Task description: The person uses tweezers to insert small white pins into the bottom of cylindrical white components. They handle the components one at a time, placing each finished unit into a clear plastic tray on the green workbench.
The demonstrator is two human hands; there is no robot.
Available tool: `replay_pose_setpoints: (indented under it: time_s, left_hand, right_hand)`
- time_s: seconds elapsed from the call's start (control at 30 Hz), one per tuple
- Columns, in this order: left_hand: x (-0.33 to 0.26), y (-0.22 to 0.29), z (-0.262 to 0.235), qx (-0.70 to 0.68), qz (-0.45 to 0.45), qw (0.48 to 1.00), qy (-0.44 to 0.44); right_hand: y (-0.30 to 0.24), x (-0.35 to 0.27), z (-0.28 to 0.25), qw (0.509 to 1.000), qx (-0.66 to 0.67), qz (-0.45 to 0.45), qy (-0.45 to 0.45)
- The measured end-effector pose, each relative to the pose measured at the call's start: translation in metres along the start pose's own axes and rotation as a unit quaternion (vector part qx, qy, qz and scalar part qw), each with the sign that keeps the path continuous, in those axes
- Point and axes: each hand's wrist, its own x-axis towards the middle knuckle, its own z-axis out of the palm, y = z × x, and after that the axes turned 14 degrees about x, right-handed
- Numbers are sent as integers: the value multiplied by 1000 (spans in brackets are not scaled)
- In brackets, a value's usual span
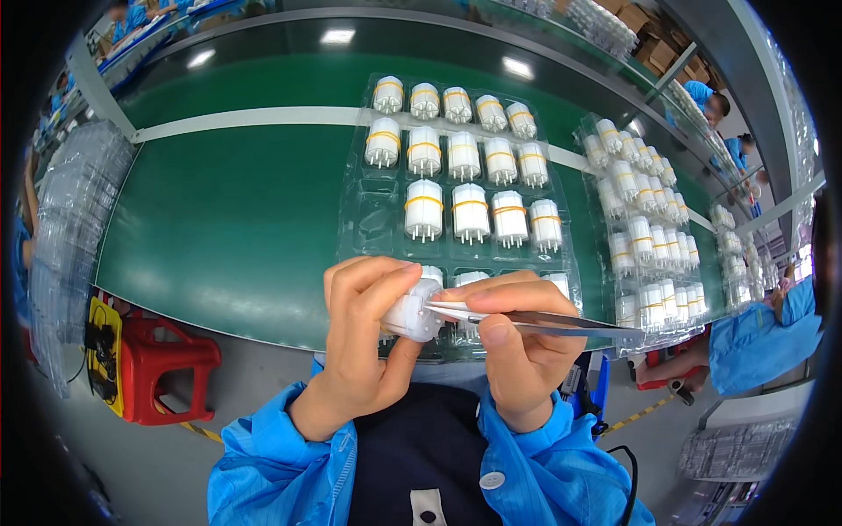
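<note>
My left hand (pixel 355 337) is closed around a white plug adapter (pixel 406 317), tilted so its end faces right. Held in my right hand (pixel 524 351) is a pair of tweezers (pixel 570 323), pinched between thumb and fingers. The tips of the tweezers meet the end of the adapter; the exact contact spot is too small to make out. Just beyond my hands lies a clear plastic tray (pixel 375 230) with rows of white adapters (pixel 469 213), prongs toward me, each with an orange band. One left-hand slot holds nothing. My hands partly cover the nearest row.
The tray rests on a green conveyor belt (pixel 219 219). Further trays of white adapters (pixel 643 238) stand along it to the right. Stacked clear trays (pixel 83 193) are at the left, above a red stool (pixel 167 368). Blue-clothed people (pixel 763 337) sit around.
</note>
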Motion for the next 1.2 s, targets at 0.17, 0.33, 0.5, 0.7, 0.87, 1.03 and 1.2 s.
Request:
replay_pose_setpoints:
  time_s: [0.17, 0.33, 0.5, 0.7, 0.87, 1.03, 1.2]
  left_hand:
    - [0, -2, 3, 20, 13, 1000, 20]
    - [0, -3, 3, 15, 17, 1000, 21]
    - [2, -2, 2, 17, 19, 1000, 14]
    - [3, -2, 0, 20, 26, 999, 9]
    - [3, -3, 0, 20, 27, 999, 9]
    - [3, -4, 0, 43, 40, 998, 4]
    - [1, -9, -2, 44, 47, 998, 4]
  right_hand:
    - [1, -1, -1, 1000, -1, 2, 1]
    - [4, -2, -5, 1000, 7, 4, 0]
    - [5, 0, -7, 1000, 3, -7, -15]
    - [6, 0, -6, 998, 68, 7, 8]
    - [7, -1, -7, 999, 33, 1, 0]
    - [1, 3, -5, 999, -40, -6, -28]
    - [-10, 15, -2, 987, -127, -18, -97]
